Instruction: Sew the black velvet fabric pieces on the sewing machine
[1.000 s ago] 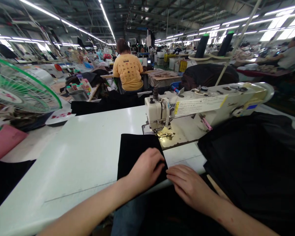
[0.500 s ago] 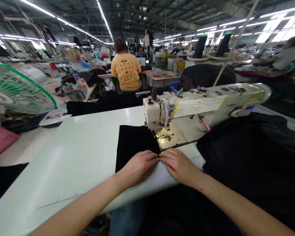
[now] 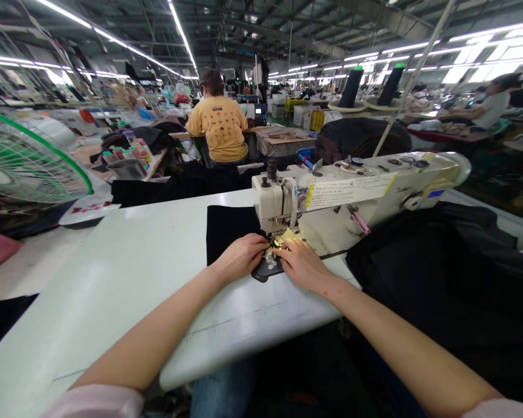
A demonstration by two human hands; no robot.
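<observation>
A piece of black fabric [image 3: 226, 227] lies on the white table [image 3: 126, 273], its right edge at the needle of a cream sewing machine [image 3: 353, 186]. My left hand [image 3: 240, 256] rests curled on the fabric's near right corner, fingers pressed onto it. My right hand [image 3: 300, 264] sits just right of it at the presser foot, fingertips pinching the fabric's edge under the machine head. The two hands almost touch.
A heap of black cloth [image 3: 440, 278] fills the right side. A green-rimmed fan [image 3: 21, 157] stands at the left. A person in a yellow shirt [image 3: 220, 128] sits ahead, back turned. More black cloth [image 3: 178, 183] lies along the table's far edge.
Both hands have slid the black fabric forward from the table's near edge up to the needle. The camera view has moved forward with them.
</observation>
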